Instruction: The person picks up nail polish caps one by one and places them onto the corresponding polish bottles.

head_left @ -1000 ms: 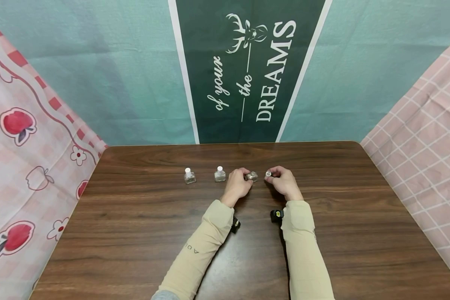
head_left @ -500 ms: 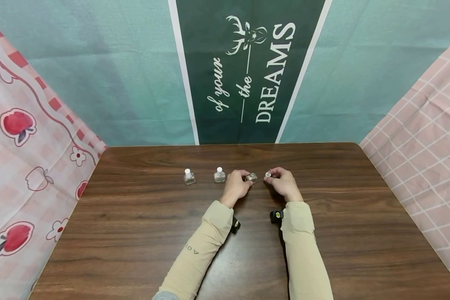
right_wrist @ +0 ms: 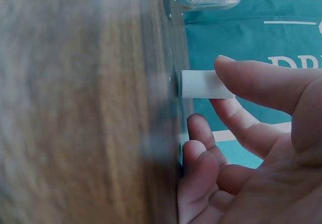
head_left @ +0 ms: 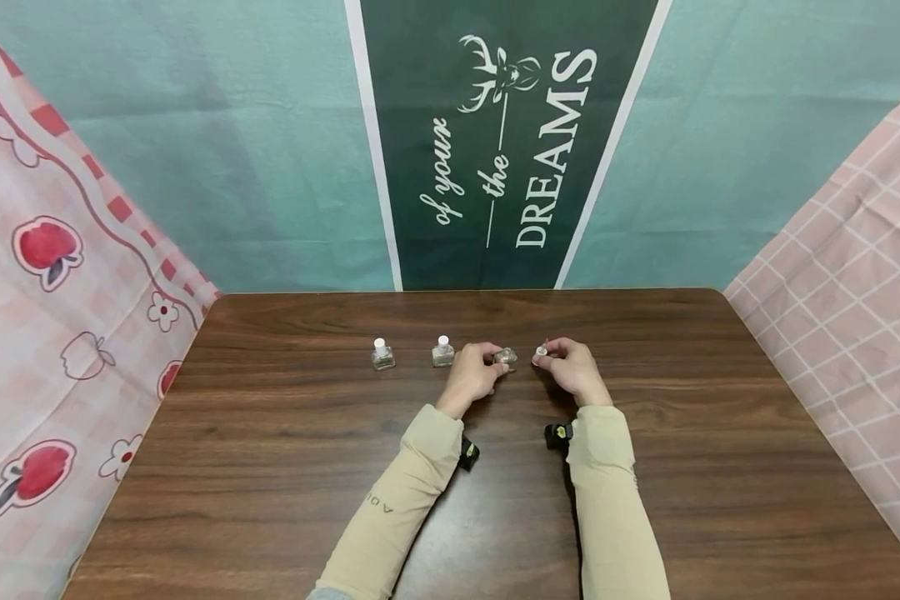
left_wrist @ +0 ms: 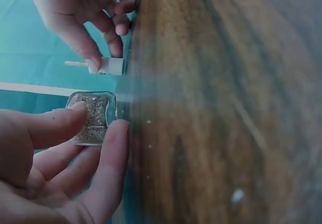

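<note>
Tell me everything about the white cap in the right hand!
The cap is smooth, white and tube-shaped, and looks like plastic. It's upside down, with a thin pale stick poking up. The right hand pinches it between thumb and finger. It's apart from the glittery bottle; whether it touches the table is hard to tell.

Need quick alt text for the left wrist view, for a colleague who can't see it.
The left hand grips a small clear bottle with glitter inside, while the right hand, above it in the picture, pinches a white cap with a thin applicator sticking out. The view is sideways, so the wood-grain table fills the right side.
</note>
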The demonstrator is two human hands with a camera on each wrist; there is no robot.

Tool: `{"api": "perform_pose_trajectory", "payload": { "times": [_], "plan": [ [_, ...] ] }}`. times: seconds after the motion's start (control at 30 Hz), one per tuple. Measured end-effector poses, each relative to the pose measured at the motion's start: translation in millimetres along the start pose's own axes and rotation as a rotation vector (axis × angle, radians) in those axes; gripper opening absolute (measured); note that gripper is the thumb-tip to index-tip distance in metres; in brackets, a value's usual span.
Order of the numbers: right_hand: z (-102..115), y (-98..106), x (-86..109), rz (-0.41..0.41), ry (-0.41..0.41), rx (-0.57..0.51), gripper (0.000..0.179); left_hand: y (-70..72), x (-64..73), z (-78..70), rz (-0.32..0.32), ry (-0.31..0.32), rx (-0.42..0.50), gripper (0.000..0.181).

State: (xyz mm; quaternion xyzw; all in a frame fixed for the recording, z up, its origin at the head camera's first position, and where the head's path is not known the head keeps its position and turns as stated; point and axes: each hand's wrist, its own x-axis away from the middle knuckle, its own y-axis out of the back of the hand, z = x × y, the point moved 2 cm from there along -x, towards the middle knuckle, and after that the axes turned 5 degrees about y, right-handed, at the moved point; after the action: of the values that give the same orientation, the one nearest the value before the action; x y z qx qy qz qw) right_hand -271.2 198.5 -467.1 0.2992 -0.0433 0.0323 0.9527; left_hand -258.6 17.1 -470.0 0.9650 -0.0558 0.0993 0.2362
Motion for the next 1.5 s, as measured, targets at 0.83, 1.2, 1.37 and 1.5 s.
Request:
{"api": "perform_pose_trajectory", "payload": {
  "times": [0.83, 1.2, 1.37, 1.5],
  "plan": [
    [1, 4, -0.7, -0.004, 0.119, -0.205, 0.031, 19.1, 28.4, 20.5, 0.443, -0.103, 0.800, 0.037],
    [25, 8, 7.8, 0.024, 0.311, -0.279, 0.028, 32.2, 42.6, 27.4, 0.478, -0.174, 0.907, 0.020],
    [31, 7, 10.6, 0.036, 0.349, -0.304, 0.025, 35.4, 45.7, 29.4, 0.544, -0.220, 0.993, 0.022],
    [34, 5, 11.4, 0.061, 0.380, -0.310, 0.023, 37.4, 46.2, 32.2, 0.564, -0.210, 1.013, 0.026]
  ]
}}
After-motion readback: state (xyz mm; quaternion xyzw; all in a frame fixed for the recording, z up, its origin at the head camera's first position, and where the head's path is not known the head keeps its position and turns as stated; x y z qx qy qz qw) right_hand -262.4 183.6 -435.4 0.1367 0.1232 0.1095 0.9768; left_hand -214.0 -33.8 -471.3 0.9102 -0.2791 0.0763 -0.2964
